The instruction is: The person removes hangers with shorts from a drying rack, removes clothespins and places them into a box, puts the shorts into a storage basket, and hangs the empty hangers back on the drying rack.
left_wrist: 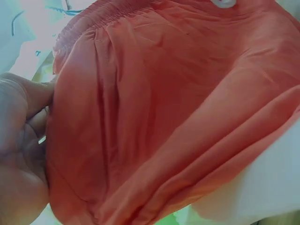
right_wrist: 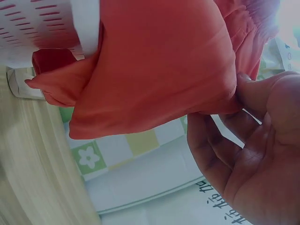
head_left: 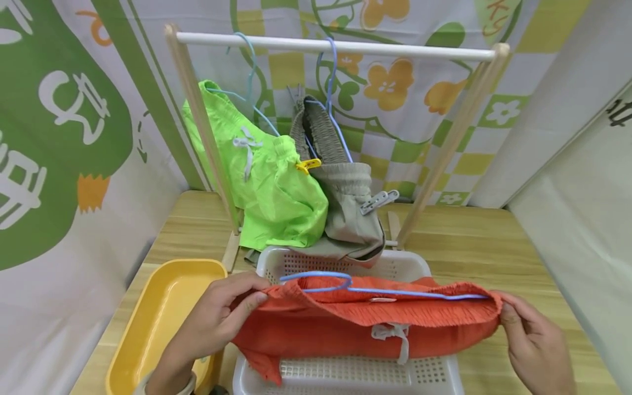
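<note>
Red-orange shorts (head_left: 326, 334) with a white drawstring bow are stretched between both hands above a white basket. Inside their waistband lies a blue hanger (head_left: 395, 292), its hook pointing left. My left hand (head_left: 224, 312) pinches the left end of the waistband between thumb and fingers. At the opposite end, my right hand (head_left: 535, 345) pinches the waistband the same way. The left wrist view shows the left hand (left_wrist: 23, 145) at the cloth's side edge; in the right wrist view the right hand (right_wrist: 253, 140) grips the fabric corner.
Behind stands a rack with a white rail (head_left: 395, 48). Lime green shorts (head_left: 276, 186) with a yellow clip (head_left: 308, 165) and grey-brown shorts (head_left: 345, 203) with a grey clip (head_left: 379, 202) hang from it. The white basket (head_left: 419, 266) sits in front, a yellow tray (head_left: 130, 323) to its left.
</note>
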The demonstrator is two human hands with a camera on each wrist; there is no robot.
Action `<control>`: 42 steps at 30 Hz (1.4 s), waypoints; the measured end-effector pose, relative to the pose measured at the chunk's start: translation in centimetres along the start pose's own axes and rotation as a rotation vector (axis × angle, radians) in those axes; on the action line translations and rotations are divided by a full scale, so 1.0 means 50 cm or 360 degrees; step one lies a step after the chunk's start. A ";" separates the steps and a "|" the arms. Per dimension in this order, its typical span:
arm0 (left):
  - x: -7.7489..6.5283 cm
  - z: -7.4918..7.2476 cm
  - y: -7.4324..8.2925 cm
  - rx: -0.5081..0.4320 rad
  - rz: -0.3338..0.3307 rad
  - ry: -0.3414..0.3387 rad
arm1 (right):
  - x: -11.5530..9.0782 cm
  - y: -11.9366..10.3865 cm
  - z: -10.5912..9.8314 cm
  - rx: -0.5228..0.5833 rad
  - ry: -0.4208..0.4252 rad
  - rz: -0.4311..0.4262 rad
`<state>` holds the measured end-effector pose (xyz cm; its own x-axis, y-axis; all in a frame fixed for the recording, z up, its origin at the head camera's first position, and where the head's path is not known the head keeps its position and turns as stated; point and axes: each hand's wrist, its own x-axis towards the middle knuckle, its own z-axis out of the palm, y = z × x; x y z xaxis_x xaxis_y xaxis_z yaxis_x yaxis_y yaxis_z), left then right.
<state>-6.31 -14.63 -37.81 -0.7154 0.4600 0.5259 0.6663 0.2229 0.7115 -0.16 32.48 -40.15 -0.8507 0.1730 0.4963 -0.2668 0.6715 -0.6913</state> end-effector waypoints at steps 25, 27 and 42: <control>0.010 0.017 -0.014 0.0048 -0.0068 0.0066 | -0.001 -0.033 -0.012 0.0297 -0.0194 0.0018; 0.011 0.016 -0.013 0.0069 -0.0060 0.0088 | -0.004 -0.033 -0.012 0.0257 -0.0157 0.0045; 0.016 0.024 -0.011 -0.0124 -0.0143 0.0328 | -0.006 -0.026 -0.005 0.0116 0.0005 0.0037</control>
<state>-7.00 -13.33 -38.35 -0.8042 0.2546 0.5371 0.5855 0.1841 0.7895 0.56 31.71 -39.28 -0.8556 0.1905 0.4813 -0.2792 0.6132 -0.7389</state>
